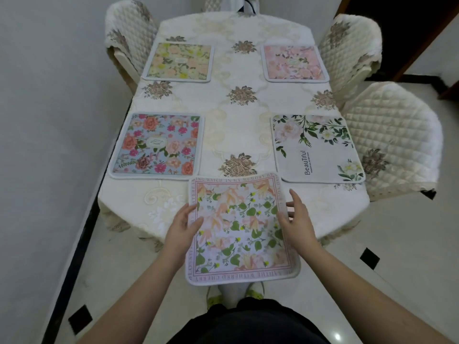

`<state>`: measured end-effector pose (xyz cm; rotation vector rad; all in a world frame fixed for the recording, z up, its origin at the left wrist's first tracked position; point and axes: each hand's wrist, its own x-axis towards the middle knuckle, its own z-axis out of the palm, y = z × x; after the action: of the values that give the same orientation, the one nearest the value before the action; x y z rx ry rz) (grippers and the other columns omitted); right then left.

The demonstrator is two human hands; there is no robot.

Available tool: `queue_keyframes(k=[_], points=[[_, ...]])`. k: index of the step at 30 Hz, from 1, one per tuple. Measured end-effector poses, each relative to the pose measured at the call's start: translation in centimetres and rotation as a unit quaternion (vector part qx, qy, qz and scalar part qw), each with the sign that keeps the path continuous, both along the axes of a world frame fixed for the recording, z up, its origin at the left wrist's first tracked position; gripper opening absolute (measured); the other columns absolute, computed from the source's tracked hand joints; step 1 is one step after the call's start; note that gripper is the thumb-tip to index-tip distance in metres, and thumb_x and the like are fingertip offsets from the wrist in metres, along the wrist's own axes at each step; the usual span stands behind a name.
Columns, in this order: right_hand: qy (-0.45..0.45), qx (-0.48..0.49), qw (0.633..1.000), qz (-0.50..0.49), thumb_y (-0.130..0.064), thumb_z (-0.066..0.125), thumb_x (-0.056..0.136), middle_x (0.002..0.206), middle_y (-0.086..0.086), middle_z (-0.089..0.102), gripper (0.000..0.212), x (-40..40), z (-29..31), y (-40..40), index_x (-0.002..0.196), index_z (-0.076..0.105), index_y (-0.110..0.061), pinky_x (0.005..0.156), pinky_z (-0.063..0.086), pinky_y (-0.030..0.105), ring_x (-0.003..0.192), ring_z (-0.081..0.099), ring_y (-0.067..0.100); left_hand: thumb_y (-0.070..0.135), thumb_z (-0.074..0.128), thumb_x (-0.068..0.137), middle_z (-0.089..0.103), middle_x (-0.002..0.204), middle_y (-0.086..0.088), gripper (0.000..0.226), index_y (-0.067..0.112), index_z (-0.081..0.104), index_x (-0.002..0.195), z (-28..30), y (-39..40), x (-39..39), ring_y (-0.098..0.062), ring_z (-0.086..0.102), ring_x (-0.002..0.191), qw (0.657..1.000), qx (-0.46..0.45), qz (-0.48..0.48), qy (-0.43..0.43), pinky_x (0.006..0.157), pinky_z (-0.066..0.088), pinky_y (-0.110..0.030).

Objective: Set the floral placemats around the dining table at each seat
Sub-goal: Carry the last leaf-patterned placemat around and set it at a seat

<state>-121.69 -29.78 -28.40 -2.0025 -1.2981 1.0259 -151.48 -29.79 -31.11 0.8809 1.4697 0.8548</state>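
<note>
Five floral placemats are in view on the dining table (238,115). The yellow-green placemat (178,62) lies far left, the pink placemat (294,63) far right, the blue placemat (157,145) near left and the white "Beautiful" placemat (318,147) near right. The peach-and-green placemat (238,227) is at the near end, with its near half sticking out past the table edge. My left hand (182,225) grips its left edge, thumb on top. My right hand (295,216) holds its right edge, thumb on the mat and fingers stretched out beside it.
Quilted cream chairs stand at the far left (129,33), far right (350,50) and near right (395,140). A white wall runs close along the left. The cream embroidered tablecloth (139,209) hangs over the table's near edge above a tiled floor.
</note>
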Motion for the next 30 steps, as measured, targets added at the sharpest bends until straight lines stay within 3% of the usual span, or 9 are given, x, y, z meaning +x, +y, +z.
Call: queue_keyframes(k=[2, 4, 8, 11, 13, 17, 20, 24, 30], points=[[0.026, -0.049, 0.998, -0.014, -0.027, 0.057, 0.096, 0.120, -0.002, 0.058, 0.063, 0.0, 0.1, 0.0, 0.150, 0.025, -0.027, 0.063, 0.047, 0.022, 0.087, 0.060, 0.006, 0.023, 0.074, 0.087, 0.046, 0.146, 0.004, 0.063, 0.035, 0.045, 0.141, 0.0, 0.2, -0.5, -0.024, 0.049, 0.132, 0.994, -0.029, 0.031, -0.099, 0.105, 0.044, -0.056], [0.026, -0.100, 0.994, 0.016, -0.027, 0.057, 0.095, 0.122, -0.003, 0.062, 0.053, -0.1, 0.1, -0.6, 0.143, 0.036, -0.026, 0.064, 0.047, 0.022, 0.089, 0.061, 0.011, 0.014, 0.073, 0.088, 0.048, 0.144, 0.000, 0.078, 0.032, 0.029, 0.151, 0.1, 0.4, -0.6, -0.024, 0.054, 0.127, 0.992, -0.058, 0.010, -0.116, 0.102, 0.047, -0.057], [0.011, -0.108, 0.994, 0.030, -0.021, 0.056, 0.095, 0.126, -0.004, 0.060, 0.054, -0.5, -0.1, -2.4, 0.144, 0.034, -0.025, 0.082, 0.050, 0.032, 0.097, 0.057, 0.015, 0.011, 0.071, 0.088, 0.062, 0.132, 0.001, 0.066, 0.035, 0.041, 0.142, -0.4, 0.1, -0.9, -0.019, 0.065, 0.112, 0.997, -0.044, -0.064, -0.028, 0.094, 0.054, -0.051], [0.029, -0.088, 0.996, -0.004, -0.015, 0.056, 0.094, 0.133, -0.003, 0.058, 0.059, -0.7, -0.2, -3.7, 0.147, 0.032, -0.025, 0.094, 0.049, 0.037, 0.108, 0.058, 0.017, 0.017, 0.069, 0.090, 0.061, 0.131, 0.013, 0.070, 0.043, 0.034, 0.146, 0.2, -0.3, -0.8, -0.011, 0.065, 0.112, 0.990, -0.013, -0.134, 0.045, 0.092, 0.055, -0.043], [0.043, -0.068, 0.997, -0.015, -0.013, 0.057, 0.093, 0.134, -0.005, 0.057, 0.064, -0.7, -0.1, -4.5, 0.149, 0.029, -0.028, 0.095, 0.049, 0.038, 0.112, 0.058, 0.015, 0.017, 0.066, 0.092, 0.061, 0.132, 0.012, 0.069, 0.046, 0.033, 0.145, 0.8, -0.2, -0.5, -0.010, 0.066, 0.109, 0.986, 0.003, -0.157, 0.061, 0.087, 0.057, -0.041], [0.039, -0.031, 0.998, -0.047, -0.014, 0.058, 0.094, 0.131, -0.010, 0.056, 0.069, 0.3, 0.7, -6.2, 0.151, 0.024, -0.031, 0.088, 0.048, 0.030, 0.108, 0.057, 0.009, 0.006, 0.063, 0.092, 0.066, 0.119, 0.001, 0.068, 0.038, 0.034, 0.145, 3.0, 0.8, 1.1, -0.012, 0.074, 0.088, 0.985, -0.009, -0.172, 0.031, 0.062, 0.059, -0.028], [0.039, 0.009, 0.995, -0.090, -0.014, 0.059, 0.093, 0.131, -0.012, 0.055, 0.069, 1.9, 2.3, -7.6, 0.151, 0.025, -0.034, 0.087, 0.048, 0.027, 0.112, 0.057, 0.010, 0.010, 0.064, 0.092, 0.066, 0.120, 0.001, 0.068, 0.041, 0.034, 0.144, 5.2, 1.6, 3.2, -0.015, 0.074, 0.088, 0.980, 0.003, -0.199, 0.025, 0.066, 0.061, -0.034], [0.055, 0.061, 0.984, -0.157, -0.015, 0.059, 0.095, 0.122, -0.021, 0.055, 0.066, 5.1, 5.3, -9.7, 0.147, 0.028, -0.041, 0.071, 0.046, 0.011, 0.100, 0.059, -0.004, 0.011, 0.062, 0.094, 0.068, 0.117, 0.004, 0.067, 0.042, 0.033, 0.144, 7.7, 3.1, 7.2, -0.019, 0.075, 0.087, 0.974, 0.014, -0.224, 0.010, 0.073, 0.061, -0.045], [0.059, 0.127, 0.964, -0.228, -0.014, 0.061, 0.093, 0.123, -0.020, 0.060, 0.062, 11.1, 8.5, -13.8, 0.144, 0.035, -0.038, 0.077, 0.056, 0.023, 0.104, 0.064, 0.001, 0.013, 0.062, 0.094, 0.069, 0.112, 0.003, 0.062, 0.042, 0.036, 0.142, 11.3, 4.0, 15.5, -0.025, 0.075, 0.081, 0.956, 0.055, -0.289, 0.013, 0.072, 0.061, -0.051]])
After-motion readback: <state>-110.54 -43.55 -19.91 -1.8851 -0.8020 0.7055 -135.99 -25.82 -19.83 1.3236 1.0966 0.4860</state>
